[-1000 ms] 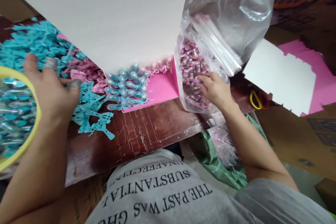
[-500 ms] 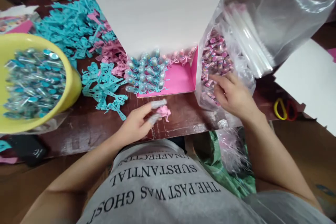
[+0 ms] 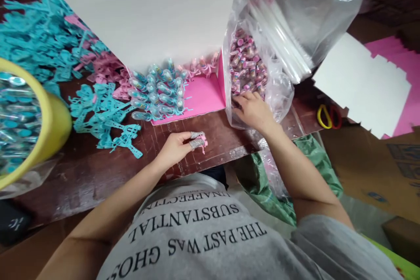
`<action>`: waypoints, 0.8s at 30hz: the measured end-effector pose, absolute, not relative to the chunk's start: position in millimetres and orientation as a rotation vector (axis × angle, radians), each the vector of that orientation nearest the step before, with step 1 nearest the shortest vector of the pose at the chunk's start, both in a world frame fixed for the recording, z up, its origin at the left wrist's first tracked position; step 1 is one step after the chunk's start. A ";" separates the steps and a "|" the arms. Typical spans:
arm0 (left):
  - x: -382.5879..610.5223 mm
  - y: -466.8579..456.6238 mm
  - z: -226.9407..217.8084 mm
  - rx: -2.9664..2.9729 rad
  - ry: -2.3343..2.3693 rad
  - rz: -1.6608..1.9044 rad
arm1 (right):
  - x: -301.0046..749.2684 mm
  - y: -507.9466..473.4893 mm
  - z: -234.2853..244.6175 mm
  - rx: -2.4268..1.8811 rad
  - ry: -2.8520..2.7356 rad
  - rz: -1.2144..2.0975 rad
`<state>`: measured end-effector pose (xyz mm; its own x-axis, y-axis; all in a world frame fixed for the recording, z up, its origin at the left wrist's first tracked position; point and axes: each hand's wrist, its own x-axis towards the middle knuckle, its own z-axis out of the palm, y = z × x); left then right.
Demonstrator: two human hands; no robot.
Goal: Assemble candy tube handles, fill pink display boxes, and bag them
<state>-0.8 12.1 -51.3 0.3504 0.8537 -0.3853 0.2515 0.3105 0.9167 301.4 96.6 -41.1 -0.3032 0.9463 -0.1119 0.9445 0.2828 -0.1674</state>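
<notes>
My left hand (image 3: 177,148), with grey wraps on thumb and forefinger, pinches a small pink plastic piece (image 3: 204,141) above the table's front edge. My right hand (image 3: 254,110) is inside a clear plastic bag, over small pink-capped capsules (image 3: 247,63). Its thumb and forefinger are bent but apart, and I see nothing held between them. Between the hands stands an open pink box (image 3: 205,94) with a raised white lid (image 3: 147,13). Blue-trimmed clear capsules (image 3: 159,89) fill its left part in rows. Several pink ones (image 3: 203,64) stand along its back.
Turquoise plastic pieces (image 3: 105,113) and pink ones (image 3: 106,68) lie heaped left of the box. A yellow bucket (image 3: 57,118) of blue capsules stands at far left. Clear plastic sleeves (image 3: 282,39), scissors (image 3: 324,117) and white card (image 3: 364,83) are on the right.
The view has swung to the right, so things appear farther left. My right forefinger, stretched out before, is now bent in the bag. My left hand keeps its pinch on the pink piece.
</notes>
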 end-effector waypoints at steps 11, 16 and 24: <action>-0.6 20.9 -20.5 1.120 1.130 0.537 | 273.7 42.7 -2.6 -1.042 -1.956 1.101; 3.4 25.2 -19.8 1.200 1.040 0.574 | 256.4 31.4 -2.7 -0.930 -2.073 1.021; -3.8 12.7 -28.8 2.029 1.151 0.834 | 242.2 26.4 -8.3 -1.241 -1.933 1.319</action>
